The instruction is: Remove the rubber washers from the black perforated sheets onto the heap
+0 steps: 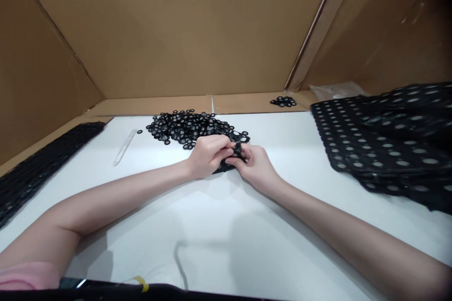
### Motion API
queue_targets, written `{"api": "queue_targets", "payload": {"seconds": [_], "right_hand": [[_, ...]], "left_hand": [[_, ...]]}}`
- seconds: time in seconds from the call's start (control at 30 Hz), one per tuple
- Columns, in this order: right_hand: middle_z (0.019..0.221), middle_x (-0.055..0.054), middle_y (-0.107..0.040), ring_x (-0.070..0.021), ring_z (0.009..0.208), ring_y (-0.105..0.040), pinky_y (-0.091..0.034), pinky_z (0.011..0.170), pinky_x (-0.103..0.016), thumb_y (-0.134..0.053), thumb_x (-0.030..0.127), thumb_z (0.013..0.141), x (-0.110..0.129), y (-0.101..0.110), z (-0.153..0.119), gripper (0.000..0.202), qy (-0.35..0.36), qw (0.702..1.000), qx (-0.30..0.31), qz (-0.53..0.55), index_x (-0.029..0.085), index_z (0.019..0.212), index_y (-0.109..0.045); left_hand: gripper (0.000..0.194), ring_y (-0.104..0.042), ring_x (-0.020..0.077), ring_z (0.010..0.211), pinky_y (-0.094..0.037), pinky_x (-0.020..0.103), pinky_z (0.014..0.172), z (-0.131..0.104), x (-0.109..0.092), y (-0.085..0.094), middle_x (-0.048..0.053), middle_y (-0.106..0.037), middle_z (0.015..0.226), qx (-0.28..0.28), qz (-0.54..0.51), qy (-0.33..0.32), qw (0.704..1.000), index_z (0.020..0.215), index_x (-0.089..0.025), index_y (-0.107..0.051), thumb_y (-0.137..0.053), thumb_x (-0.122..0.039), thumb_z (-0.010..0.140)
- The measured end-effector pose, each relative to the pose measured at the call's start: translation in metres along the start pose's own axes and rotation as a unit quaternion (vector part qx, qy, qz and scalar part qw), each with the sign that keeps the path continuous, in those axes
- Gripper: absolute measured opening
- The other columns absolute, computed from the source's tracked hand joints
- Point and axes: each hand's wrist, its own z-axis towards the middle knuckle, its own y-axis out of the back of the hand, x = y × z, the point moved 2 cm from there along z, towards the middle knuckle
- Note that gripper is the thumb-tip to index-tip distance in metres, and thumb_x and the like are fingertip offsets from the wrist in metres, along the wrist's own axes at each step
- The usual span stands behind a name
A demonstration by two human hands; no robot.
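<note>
My left hand (209, 156) and my right hand (259, 165) meet over the middle of the white tabletop. Between them is a small piece of black sheet (221, 167) with pale round spots, pinched by the fingers of both hands. Its upper part is bunched up at the fingertips, and much of it is hidden behind my left hand. Just beyond my hands spreads a heap of small black rings (190, 127) with pale centres. Whether those centres are holes or discs I cannot tell.
A large black spotted sheet (374, 150) lies folded on the right. Along the left edge rests a long black strip stack (45, 160). A clear flat stick (125, 147) lies left of the heap. A smaller ring pile (283, 101) sits by the cardboard wall (183, 28).
</note>
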Motion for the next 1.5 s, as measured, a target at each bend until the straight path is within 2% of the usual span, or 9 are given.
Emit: {"api": "queue_targets", "payload": {"seconds": [0.17, 0.4, 0.47, 0.6, 0.67, 0.87, 1.07, 1.3, 1.5], "right_hand": [[0.055, 0.003, -0.041, -0.0111, 0.054, -0.036, -0.030, 0.052, -0.026, -0.057, 0.029, 0.068, 0.000, -0.001, 0.001, 0.016, -0.005, 1.000, 0.003, 0.000, 0.018, 0.062, -0.048], [0.055, 0.001, -0.047, -0.0128, 0.056, -0.042, -0.033, 0.054, -0.027, -0.056, 0.023, 0.067, 0.000, -0.002, 0.001, 0.014, 0.004, 1.000, -0.005, -0.016, 0.017, 0.057, -0.049], [0.058, 0.000, -0.052, -0.0142, 0.058, -0.046, -0.037, 0.056, -0.028, -0.059, 0.025, 0.066, -0.002, -0.001, 0.002, 0.012, -0.016, 1.000, -0.005, 0.021, 0.017, 0.060, -0.053], [0.063, 0.001, -0.057, -0.0154, 0.062, -0.051, -0.043, 0.062, -0.029, -0.069, 0.033, 0.062, -0.004, 0.001, 0.004, 0.021, -0.054, 0.989, 0.008, 0.135, 0.017, 0.067, -0.056], [0.063, 0.001, -0.057, -0.0155, 0.063, -0.052, -0.044, 0.063, -0.030, -0.072, 0.036, 0.060, -0.004, 0.001, 0.005, 0.026, -0.059, 0.985, 0.021, 0.162, 0.017, 0.068, -0.057], [0.063, 0.001, -0.056, -0.0138, 0.061, -0.049, -0.040, 0.062, -0.029, -0.070, 0.033, 0.063, -0.004, 0.001, 0.004, 0.022, -0.049, 0.988, 0.018, 0.142, 0.016, 0.068, -0.057], [0.057, 0.003, -0.051, -0.0120, 0.057, -0.045, -0.037, 0.056, -0.027, -0.069, 0.032, 0.061, -0.001, 0.000, 0.005, 0.020, -0.055, 0.986, 0.018, 0.155, 0.017, 0.063, -0.055], [0.053, 0.004, -0.046, -0.0108, 0.055, -0.041, -0.033, 0.052, -0.025, -0.070, 0.031, 0.057, 0.002, -0.002, 0.008, 0.023, -0.053, 0.988, -0.005, 0.148, 0.018, 0.057, -0.051], [0.063, 0.000, -0.058, -0.0144, 0.061, -0.051, -0.042, 0.061, -0.029, -0.075, 0.036, 0.059, -0.003, 0.001, 0.007, 0.027, -0.062, 0.983, -0.015, 0.174, 0.016, 0.067, -0.060]], "left_hand": [[0.020, -0.056, 0.0111, 0.058, -0.041, 0.021, 0.056, 0.000, -0.001, 0.001, 0.001, -0.062, 0.066, -0.007, -0.023, 0.037, 0.999, 0.070, -0.015, -0.055, -0.050, -0.023, 0.089], [0.022, -0.057, 0.0110, 0.059, -0.041, 0.022, 0.058, 0.008, -0.002, 0.000, 0.000, -0.064, 0.066, -0.014, -0.046, 0.142, 0.989, 0.075, -0.015, -0.061, -0.046, -0.021, 0.089], [0.023, -0.059, 0.0121, 0.064, -0.044, 0.023, 0.062, 0.009, -0.001, 0.002, 0.002, -0.065, 0.071, 0.003, -0.056, 0.126, 0.990, 0.079, -0.015, -0.063, -0.045, -0.024, 0.091], [0.021, -0.059, 0.0173, 0.084, -0.049, 0.030, 0.076, 0.006, 0.002, 0.007, 0.009, -0.063, 0.091, 0.009, -0.045, 0.036, 0.998, 0.095, -0.015, -0.066, -0.050, -0.028, 0.090], [0.022, -0.058, 0.0174, 0.085, -0.049, 0.030, 0.075, 0.004, 0.005, 0.007, 0.009, -0.061, 0.092, 0.010, -0.028, 0.010, 1.000, 0.100, -0.015, -0.066, -0.051, -0.027, 0.090], [0.022, -0.057, 0.0145, 0.071, -0.046, 0.027, 0.066, 0.003, 0.013, 0.002, 0.005, -0.061, 0.075, 0.022, -0.084, 0.068, 0.994, 0.091, -0.015, -0.070, -0.050, -0.025, 0.090], [0.020, -0.059, 0.0147, 0.070, -0.047, 0.027, 0.067, 0.006, 0.012, 0.001, 0.004, -0.065, 0.076, 0.011, -0.126, 0.115, 0.985, 0.085, -0.015, -0.070, -0.050, -0.020, 0.088], [0.021, -0.061, 0.0150, 0.074, -0.047, 0.027, 0.070, 0.004, 0.011, -0.002, 0.004, -0.067, 0.078, 0.002, -0.096, 0.122, 0.988, 0.082, -0.016, -0.066, -0.046, -0.018, 0.089], [0.022, -0.062, 0.0174, 0.085, -0.047, 0.030, 0.078, 0.006, 0.014, 0.002, 0.008, -0.067, 0.090, 0.052, -0.123, 0.105, 0.985, 0.096, -0.014, -0.066, -0.047, -0.025, 0.091]]}}
